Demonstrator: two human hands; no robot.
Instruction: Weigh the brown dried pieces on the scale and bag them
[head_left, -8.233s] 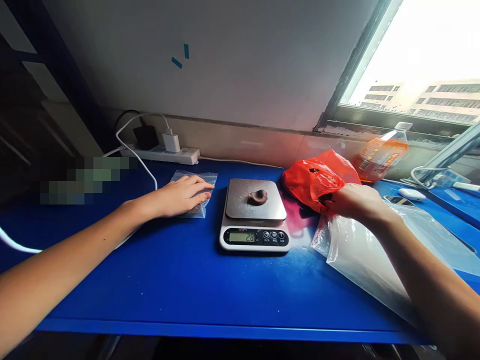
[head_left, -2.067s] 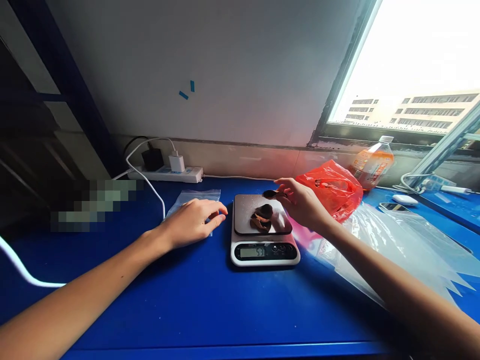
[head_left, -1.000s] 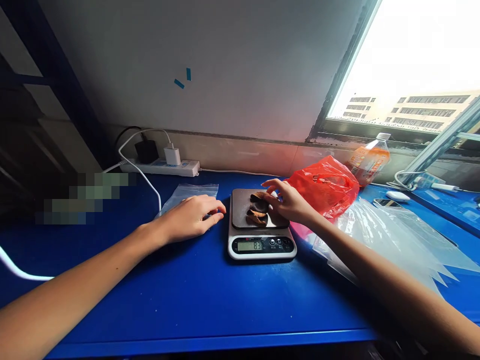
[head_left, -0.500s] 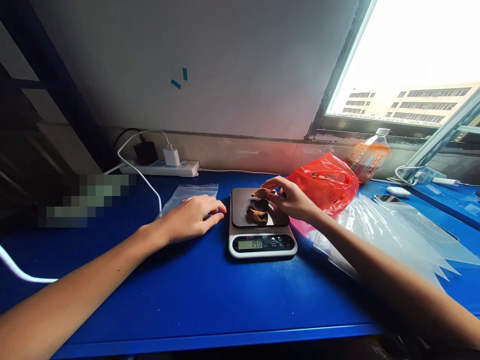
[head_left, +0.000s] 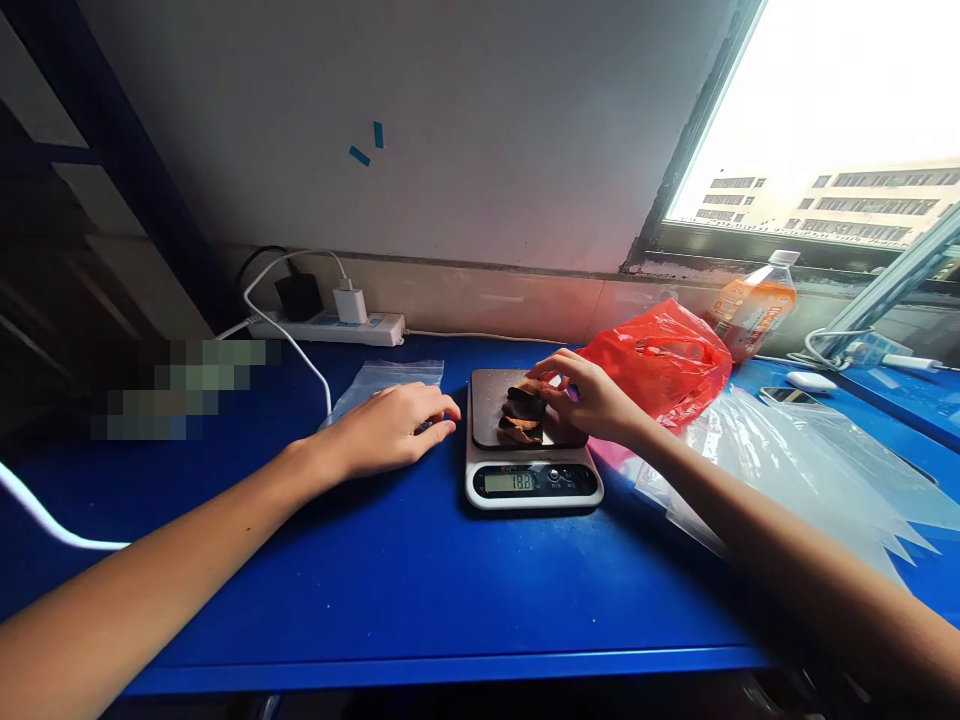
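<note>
On the brown platform of a white digital kitchen scale (head_left: pixel 534 492) lie curled, dark brown pieces of what looks like dried peel (head_left: pixel 520 428). My right hand (head_left: pixel 589 398) reaches over the platform from the right, its thumb and fingers pinching the rearmost piece of dried peel (head_left: pixel 531 386). Whether that piece rests on the others I cannot tell. The lit display reads about 18.2. Left of the scale, my left hand (head_left: pixel 397 425) hovers or rests with fingers loosely bent and thumb apart, holding nothing. Behind it a clear zip bag (head_left: pixel 397 373) is partly hidden.
A red plastic bag (head_left: pixel 667 365) sits behind my right wrist, with an orange drink bottle (head_left: pixel 757 305) beyond it. Flat clear bags (head_left: pixel 772 470) fan out under my right forearm. A power strip (head_left: pixel 322 328) with chargers and a white cable stands at the wall.
My right hand has lowered the rear piece of peel slightly and turned it. The display has dropped from about 19.8 to about 18.2. My left hand stays nearly still; the view has shifted slightly.
</note>
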